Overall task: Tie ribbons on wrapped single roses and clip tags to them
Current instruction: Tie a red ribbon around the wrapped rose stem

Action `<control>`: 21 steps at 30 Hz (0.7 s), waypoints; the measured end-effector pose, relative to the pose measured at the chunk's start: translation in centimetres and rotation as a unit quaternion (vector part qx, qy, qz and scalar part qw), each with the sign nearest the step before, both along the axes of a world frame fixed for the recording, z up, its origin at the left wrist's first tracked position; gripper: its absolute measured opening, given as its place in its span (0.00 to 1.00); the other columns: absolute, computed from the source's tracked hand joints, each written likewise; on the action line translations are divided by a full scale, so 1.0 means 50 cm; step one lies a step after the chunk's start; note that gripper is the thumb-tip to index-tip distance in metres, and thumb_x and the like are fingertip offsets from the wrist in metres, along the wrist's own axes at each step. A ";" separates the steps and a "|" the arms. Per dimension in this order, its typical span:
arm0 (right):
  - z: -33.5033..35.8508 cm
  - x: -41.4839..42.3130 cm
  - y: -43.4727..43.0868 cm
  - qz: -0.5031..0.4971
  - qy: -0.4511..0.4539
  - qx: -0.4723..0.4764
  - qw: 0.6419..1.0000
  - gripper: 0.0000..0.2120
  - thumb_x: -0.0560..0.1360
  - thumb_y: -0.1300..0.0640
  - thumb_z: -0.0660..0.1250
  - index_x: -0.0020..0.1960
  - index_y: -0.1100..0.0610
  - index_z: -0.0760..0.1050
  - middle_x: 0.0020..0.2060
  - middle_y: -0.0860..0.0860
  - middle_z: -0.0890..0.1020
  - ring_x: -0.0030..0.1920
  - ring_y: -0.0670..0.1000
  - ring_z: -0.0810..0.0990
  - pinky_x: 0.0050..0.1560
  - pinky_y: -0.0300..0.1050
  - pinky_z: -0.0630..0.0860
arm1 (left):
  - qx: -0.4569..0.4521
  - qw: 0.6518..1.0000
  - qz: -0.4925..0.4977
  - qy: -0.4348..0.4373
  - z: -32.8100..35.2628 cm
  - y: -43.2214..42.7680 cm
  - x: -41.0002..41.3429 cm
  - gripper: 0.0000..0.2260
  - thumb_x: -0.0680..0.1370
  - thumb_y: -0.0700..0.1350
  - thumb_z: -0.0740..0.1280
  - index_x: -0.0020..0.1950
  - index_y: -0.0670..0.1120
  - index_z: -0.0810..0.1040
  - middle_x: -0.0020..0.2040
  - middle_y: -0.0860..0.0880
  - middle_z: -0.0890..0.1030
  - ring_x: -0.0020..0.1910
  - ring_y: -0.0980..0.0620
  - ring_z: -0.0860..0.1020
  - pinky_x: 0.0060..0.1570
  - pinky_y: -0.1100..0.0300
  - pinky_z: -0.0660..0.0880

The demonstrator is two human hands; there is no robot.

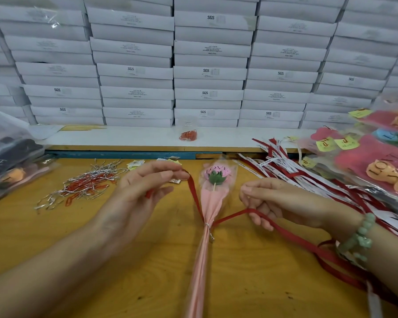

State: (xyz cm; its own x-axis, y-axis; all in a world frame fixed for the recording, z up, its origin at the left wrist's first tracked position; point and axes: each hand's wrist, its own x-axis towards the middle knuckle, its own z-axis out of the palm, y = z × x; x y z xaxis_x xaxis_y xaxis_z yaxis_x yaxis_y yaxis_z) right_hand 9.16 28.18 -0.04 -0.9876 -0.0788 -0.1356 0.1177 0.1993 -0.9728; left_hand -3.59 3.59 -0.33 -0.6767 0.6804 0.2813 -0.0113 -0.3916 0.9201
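Note:
A single pink rose in pink paper and clear film [213, 198] lies lengthwise on the yellow table [147, 271], its head pointing away from me. A silver twist tie [207, 225] cinches its neck. A red ribbon [194, 193] crosses at that neck. My left hand [143, 191] pinches the ribbon's left end, raised to the left of the rose head. My right hand [271, 200] holds the right part, which runs over its fingers and trails back under my wrist with the green bead bracelet.
Silver twist ties and orange paper clips [83, 184] are strewn at the left. A cup of orange clips [189, 131] sits on the white ledge. Red and white ribbons [296, 171] and finished wrapped roses with yellow tags [365, 161] pile at the right. White boxes [207, 65] are stacked behind.

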 end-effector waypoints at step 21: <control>0.022 0.008 -0.017 0.066 0.028 -0.034 0.997 0.13 0.78 0.50 0.62 0.53 0.57 0.79 0.36 0.56 0.80 0.24 0.45 0.72 0.24 0.35 0.66 | 0.067 0.985 -0.160 0.017 0.042 -0.005 -0.001 0.26 0.70 0.36 0.66 0.69 0.44 0.75 0.70 0.47 0.74 0.58 0.49 0.81 0.49 0.60 0.80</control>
